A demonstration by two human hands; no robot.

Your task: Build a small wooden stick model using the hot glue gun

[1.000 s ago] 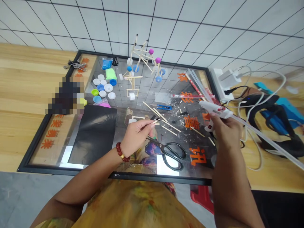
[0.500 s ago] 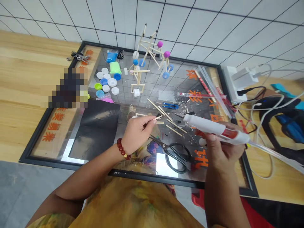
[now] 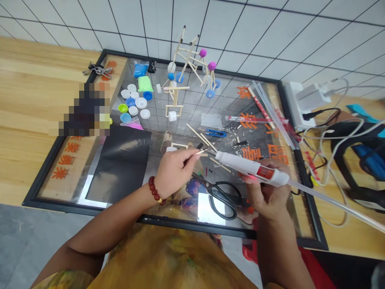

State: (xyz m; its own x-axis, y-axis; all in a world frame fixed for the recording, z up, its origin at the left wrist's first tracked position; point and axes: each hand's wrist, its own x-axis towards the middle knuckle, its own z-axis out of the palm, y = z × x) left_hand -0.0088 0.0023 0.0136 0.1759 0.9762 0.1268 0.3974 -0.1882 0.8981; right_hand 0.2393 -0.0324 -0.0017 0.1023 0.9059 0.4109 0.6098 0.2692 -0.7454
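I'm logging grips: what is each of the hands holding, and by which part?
The left hand pinches a thin stick near one end. The right hand holds the glue gun from below, around its mostly hidden handle.

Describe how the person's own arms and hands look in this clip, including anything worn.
Both forearms are bare and neither hand is gloved. Just behind the left grip sits a bracelet of round dark-red beads with a gold-coloured accent; none shows behind the right grip. A mottled mustard-yellow sleeve edge shows at the lower left.
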